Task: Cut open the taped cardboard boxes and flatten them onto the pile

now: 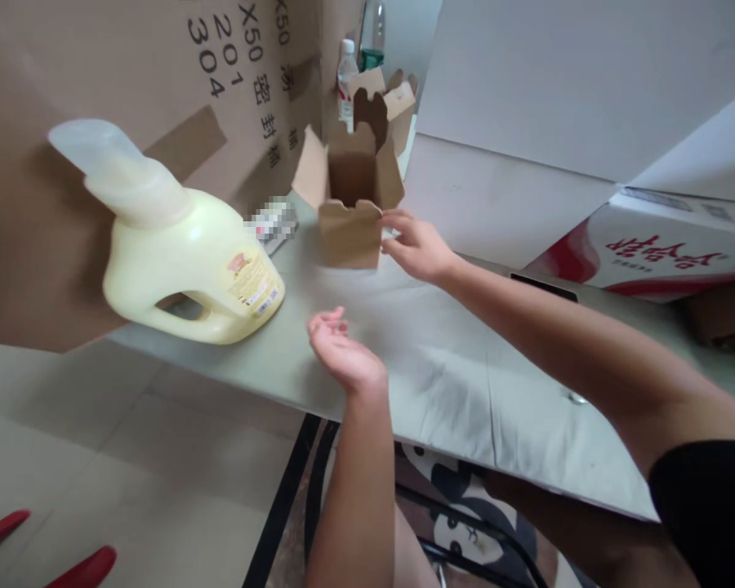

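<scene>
A small brown cardboard box (349, 237) with its top flaps raised stands on the cloth-covered table (447, 367). My right hand (420, 249) is at the box's right front corner, fingertips touching or very close to it. Thumb and forefinger are apart there, with a gap between them. Nearer to me, my left hand (346, 351) hovers over the table's front part, palm turned up. Its fingers are loosely bent and nothing is in them. To its left, a pale yellow jug-like bottle (177, 253) with a handle and translucent cap leans towards the upper left.
A second open cardboard box (399, 106) and a capped bottle (346, 77) stand at the back. A large printed carton (128, 65) rises on the left. On the right is a white-and-red carton (655, 245). Below the table is a panda-patterned chair (465, 539).
</scene>
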### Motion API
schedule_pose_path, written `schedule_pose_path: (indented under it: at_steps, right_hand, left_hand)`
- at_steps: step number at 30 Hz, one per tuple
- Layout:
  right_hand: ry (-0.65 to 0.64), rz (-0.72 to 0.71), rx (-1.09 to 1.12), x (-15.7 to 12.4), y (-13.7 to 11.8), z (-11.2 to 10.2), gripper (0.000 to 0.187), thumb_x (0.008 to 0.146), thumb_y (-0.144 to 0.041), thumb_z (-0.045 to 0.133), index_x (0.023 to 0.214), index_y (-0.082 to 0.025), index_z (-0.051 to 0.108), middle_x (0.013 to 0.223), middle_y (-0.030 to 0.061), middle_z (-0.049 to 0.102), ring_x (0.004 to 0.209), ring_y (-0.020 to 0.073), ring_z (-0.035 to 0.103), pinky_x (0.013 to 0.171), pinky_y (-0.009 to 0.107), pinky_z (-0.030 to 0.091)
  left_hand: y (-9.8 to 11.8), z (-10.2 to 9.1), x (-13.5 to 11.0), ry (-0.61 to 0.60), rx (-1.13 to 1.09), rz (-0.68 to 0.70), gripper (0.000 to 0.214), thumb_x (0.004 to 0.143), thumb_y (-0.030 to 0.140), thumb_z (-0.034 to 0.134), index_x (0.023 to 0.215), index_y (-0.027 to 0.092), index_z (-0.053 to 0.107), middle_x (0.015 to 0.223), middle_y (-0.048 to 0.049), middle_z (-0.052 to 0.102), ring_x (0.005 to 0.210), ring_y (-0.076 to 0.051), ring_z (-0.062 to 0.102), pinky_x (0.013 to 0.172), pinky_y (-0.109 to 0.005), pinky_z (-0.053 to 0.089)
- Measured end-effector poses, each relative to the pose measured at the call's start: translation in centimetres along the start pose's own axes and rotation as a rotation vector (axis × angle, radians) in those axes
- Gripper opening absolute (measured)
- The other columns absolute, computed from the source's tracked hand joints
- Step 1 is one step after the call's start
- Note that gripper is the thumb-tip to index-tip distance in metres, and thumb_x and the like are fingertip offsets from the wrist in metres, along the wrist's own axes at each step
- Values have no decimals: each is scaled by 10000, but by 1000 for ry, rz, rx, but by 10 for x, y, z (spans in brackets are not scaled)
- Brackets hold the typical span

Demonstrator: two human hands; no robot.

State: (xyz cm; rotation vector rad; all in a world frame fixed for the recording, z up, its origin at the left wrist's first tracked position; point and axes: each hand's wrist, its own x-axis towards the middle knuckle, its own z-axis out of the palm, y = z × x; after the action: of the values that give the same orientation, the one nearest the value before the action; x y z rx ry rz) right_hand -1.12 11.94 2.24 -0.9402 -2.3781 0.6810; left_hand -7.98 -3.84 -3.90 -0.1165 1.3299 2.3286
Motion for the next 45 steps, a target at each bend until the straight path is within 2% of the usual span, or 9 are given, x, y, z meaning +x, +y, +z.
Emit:
schedule_pose_path:
  at_steps: [3, 7, 14, 21, 24, 27, 32, 37, 45]
  right_hand:
    - [-39, -97, 222, -90, 4, -30, 327, 944, -289, 522, 1161, -170, 737, 1381, 138, 651, 815, 173, 745, 704, 349, 673]
    - [83, -201, 109, -210, 0, -79, 233, 977, -264, 582, 847, -266, 776, 1083, 73, 780, 976, 209, 760, 769, 321, 652]
    - [339, -27, -23, -330, 6, -103, 291, 942, -298, 630, 1192, -378, 756, 1107, 94, 762, 978, 249, 744, 762, 397, 622]
    - [695, 59, -54, -338, 57, -81, 89, 885, -317, 727, 950, -353, 777, 1376, 55, 542, 1034, 229, 651, 845, 421, 597]
    - [804, 91, 144, -334, 63, -70, 428, 880, -422, 735, 1288, -434, 609, 1477, 50, 484, 1227, 257, 620, 950, 441, 594]
    - [741, 122, 346, -337, 63, -67, 720, 935, -432, 658, 1544, -464, 273, 1359, 64, 622, 1190, 226, 672, 938, 429, 611]
    - [561, 170, 248, -357, 63, -74, 327, 988, -507, 489, 1165, -312, 685, 1319, 97, 679, 1247, 288, 662, 1057, 514, 549]
    - [571, 169, 287, -367, 64, -75, 469, 955, -628, 430, 1064, -298, 744, 1354, 83, 679, 1243, 320, 662, 1051, 556, 545]
    - [564, 144, 243, -362, 57, -85, 285, 990, -455, 520, 962, -284, 746, 1283, 80, 717, 1153, 263, 703, 925, 459, 603]
  left_hand:
    - [-4, -13, 19, -75, 55, 137, 196, 972, 428, 357, 926, 269, 461, 1139, -10, 575, 1281, -189, 505, 1047, -381, 380]
    - [0, -12, 21, -197, 53, 135, 276, 984, 497, 356, 1011, 281, 526, 1160, -32, 637, 1275, -234, 561, 1076, -423, 440]
    - [-15, 10, -47, -935, 54, 68, 598, 895, 751, 448, 1041, 239, 720, 1144, -91, 728, 1167, -289, 669, 1051, -440, 514]
    - [-47, 23, -67, -957, 356, 399, 396, 936, 592, 594, 819, 236, 721, 853, -37, 694, 860, -189, 661, 866, -336, 524]
    - [-52, 32, -72, -909, 363, 443, 256, 880, 485, 721, 965, 246, 687, 803, 7, 644, 753, -140, 606, 768, -283, 501]
    - [-57, 38, -77, -922, 355, 499, 403, 850, 421, 760, 1192, 275, 604, 838, 23, 639, 739, -127, 594, 772, -280, 505]
    - [-65, 43, -84, -1083, 421, 563, 410, 900, 401, 691, 1295, 315, 624, 1119, -40, 668, 997, -190, 642, 966, -370, 523]
    - [-63, 47, -89, -1280, 582, 626, 251, 930, 293, 599, 1060, 305, 813, 1348, -45, 619, 1105, -225, 647, 1068, -443, 530]
    - [-57, 48, -90, -1264, 548, 473, 312, 852, 199, 599, 1001, 325, 842, 1266, -20, 733, 1194, -247, 674, 1142, -480, 516]
